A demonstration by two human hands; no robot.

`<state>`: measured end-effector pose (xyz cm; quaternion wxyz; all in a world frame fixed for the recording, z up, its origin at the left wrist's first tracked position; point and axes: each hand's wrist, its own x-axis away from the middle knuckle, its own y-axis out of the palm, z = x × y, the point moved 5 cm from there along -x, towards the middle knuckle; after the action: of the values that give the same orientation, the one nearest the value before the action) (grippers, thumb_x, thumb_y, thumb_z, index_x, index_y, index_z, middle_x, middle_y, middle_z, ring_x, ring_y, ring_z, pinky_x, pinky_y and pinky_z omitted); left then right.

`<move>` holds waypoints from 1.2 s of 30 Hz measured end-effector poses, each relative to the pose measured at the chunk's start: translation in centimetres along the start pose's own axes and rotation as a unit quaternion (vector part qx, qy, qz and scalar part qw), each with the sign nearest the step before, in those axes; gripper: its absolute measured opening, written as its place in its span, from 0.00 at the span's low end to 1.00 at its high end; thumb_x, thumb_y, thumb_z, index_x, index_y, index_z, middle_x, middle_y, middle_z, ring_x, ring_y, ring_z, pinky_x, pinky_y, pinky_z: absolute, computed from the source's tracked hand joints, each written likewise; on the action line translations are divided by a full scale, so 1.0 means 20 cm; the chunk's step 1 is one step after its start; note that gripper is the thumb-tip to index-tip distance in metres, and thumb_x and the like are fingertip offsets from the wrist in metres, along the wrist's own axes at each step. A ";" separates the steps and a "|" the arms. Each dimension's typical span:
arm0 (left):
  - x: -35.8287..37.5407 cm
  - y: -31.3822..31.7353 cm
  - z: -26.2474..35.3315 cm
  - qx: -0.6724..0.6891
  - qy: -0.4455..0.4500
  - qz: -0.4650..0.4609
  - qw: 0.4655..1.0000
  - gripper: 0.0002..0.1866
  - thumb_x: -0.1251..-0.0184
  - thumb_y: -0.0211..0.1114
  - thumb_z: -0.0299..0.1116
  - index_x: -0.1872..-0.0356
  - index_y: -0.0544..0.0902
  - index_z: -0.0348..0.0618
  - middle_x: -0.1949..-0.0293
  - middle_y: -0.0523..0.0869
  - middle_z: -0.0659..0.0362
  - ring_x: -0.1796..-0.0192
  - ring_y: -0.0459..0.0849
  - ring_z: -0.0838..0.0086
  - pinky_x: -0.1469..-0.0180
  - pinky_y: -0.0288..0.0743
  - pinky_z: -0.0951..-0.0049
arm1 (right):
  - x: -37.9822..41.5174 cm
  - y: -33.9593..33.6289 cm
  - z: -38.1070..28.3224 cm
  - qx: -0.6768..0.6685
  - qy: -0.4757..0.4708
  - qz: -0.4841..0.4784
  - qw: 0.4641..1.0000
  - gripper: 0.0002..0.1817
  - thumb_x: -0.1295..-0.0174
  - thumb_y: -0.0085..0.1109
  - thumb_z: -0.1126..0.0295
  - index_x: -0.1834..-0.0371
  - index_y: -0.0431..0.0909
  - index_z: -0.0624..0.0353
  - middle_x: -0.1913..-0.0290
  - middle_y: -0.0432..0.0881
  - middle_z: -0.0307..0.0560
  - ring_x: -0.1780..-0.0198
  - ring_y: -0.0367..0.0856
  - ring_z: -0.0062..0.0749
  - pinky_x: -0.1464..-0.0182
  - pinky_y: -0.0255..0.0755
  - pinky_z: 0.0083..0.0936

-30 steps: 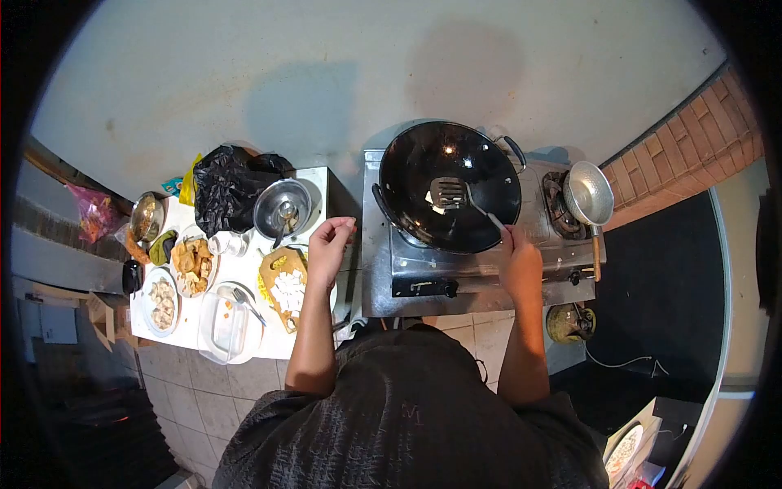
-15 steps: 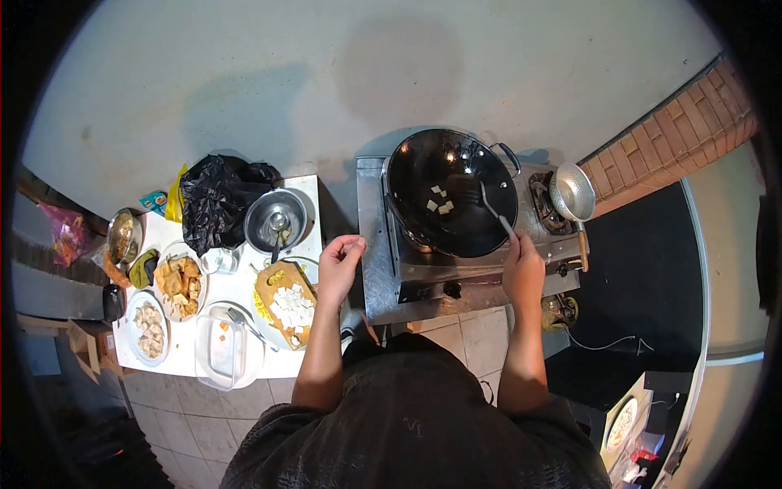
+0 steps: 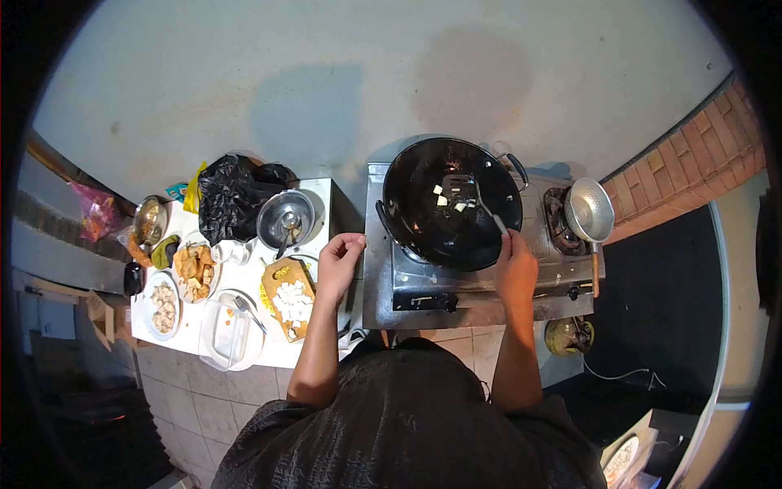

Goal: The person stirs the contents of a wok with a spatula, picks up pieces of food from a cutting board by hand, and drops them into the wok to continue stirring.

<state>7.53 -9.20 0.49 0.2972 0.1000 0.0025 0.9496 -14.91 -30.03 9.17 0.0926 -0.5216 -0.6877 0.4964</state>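
Note:
My right hand [image 3: 516, 262] is closed around the handle of a slotted spatula [image 3: 486, 208]. The spatula's flat head lies inside a black wok [image 3: 423, 236], beside a few white cubes [image 3: 441, 196] that look like tofu. My left hand [image 3: 340, 259] hovers left of the stove with thumb and fingertips pinched together, and nothing shows in them. It is nearest to a wooden cutting board [image 3: 296, 332] on the side table, which carries many more white cubes [image 3: 292, 301] and some yellow bits.
The wok sits on a metal gas stove [image 3: 383, 285]; a small saucepan [image 3: 588, 210] stands at its right burner. The white table [image 3: 322, 196] holds a metal bowl [image 3: 285, 220], black plastic bag [image 3: 228, 200], plastic container [image 3: 226, 336], plate of pale pieces [image 3: 163, 306] and plate of brown pieces [image 3: 195, 273].
The camera view has shifted, moving the scene slightly right. Inside the wok, the spatula head has come over among the cubes, which lie differently. My left hand keeps its pinch.

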 end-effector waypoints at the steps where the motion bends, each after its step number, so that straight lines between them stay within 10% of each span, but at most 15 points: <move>1: 0.00 0.01 0.01 0.000 0.010 0.007 1.000 0.09 0.38 0.63 0.33 0.63 0.81 0.37 0.71 0.80 0.66 0.69 0.74 0.85 0.64 0.67 0.84 | -0.02 -0.02 0.02 -0.010 0.003 0.001 1.000 0.12 0.35 0.48 0.65 0.59 0.77 0.62 0.68 0.81 0.60 0.68 0.79 0.57 0.67 0.72 0.44; 36: -0.07 0.19 0.09 -0.132 0.117 0.121 0.977 0.07 0.39 0.64 0.31 0.68 0.82 0.36 0.74 0.79 0.67 0.71 0.72 0.85 0.66 0.65 0.84 | -0.09 -0.11 0.17 -0.069 -0.063 -0.022 0.995 0.12 0.35 0.47 0.65 0.59 0.76 0.61 0.68 0.80 0.61 0.66 0.78 0.58 0.64 0.70 0.46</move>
<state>6.91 -13.16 2.28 0.1879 -0.0524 -0.1006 0.9756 -17.68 -33.35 9.94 0.0239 -0.4788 -0.7364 0.4775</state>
